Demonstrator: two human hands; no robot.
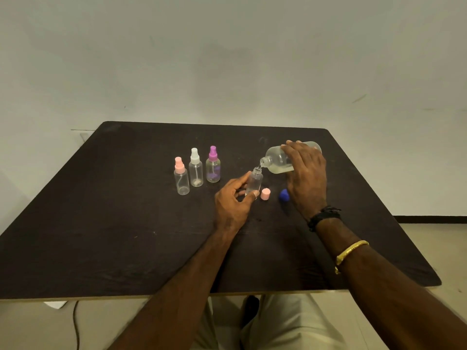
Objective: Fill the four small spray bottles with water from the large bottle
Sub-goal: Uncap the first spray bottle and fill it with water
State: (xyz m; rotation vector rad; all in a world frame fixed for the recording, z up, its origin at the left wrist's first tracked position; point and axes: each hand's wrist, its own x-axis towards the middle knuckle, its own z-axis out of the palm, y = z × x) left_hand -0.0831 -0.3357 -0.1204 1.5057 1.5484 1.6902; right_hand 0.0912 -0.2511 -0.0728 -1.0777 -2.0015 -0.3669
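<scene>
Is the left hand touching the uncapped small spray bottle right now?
Touching. The head view shows the left hand pinching the uncapped small spray bottle near its base, thumb in front, fingers behind, under the tilted large bottle.

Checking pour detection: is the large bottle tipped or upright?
Tipped. The large bottle lies nearly horizontal in the right hand, mouth over the open small bottle the left hand holds.

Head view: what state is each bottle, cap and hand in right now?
large bottle: uncapped, tipped, mouth over the open small bottle.
open small bottle: upright, top off.
pink-topped bottle: upright, top on.
white-topped bottle: upright, top on.
purple-topped bottle: upright, top on.
pink cap: loose on the table.
blue cap: loose, partly hidden.
left hand: holds the open small bottle.
right hand: grips the large bottle.
</scene>
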